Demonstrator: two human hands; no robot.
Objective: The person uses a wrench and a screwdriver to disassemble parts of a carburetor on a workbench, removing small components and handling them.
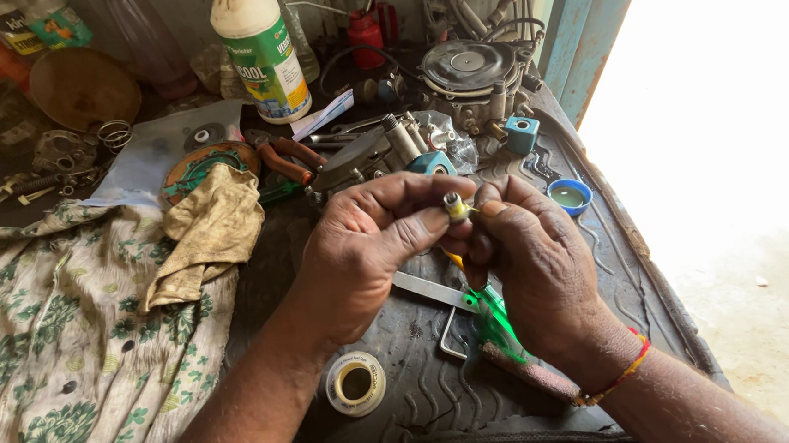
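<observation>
My left hand (369, 248) and my right hand (535, 259) meet over a black rubber mat (420, 390). Between their fingertips they pinch a small round metal fitting (455, 204) with a pale yellowish band on it. My right hand wears a red and yellow thread at the wrist. Under my right hand lies a green-handled tool (499, 321), partly hidden. A small white roll of sealing tape (355, 384) rests on the mat near my left forearm.
A floral cloth (64, 319) and a dirty yellow rag (208, 236) lie at left. A white bottle with green label (264, 41), pliers (288, 160), a round metal diaphragm unit (470, 74), a blue cube part (521, 133) and a blue cap (569, 195) crowd the back.
</observation>
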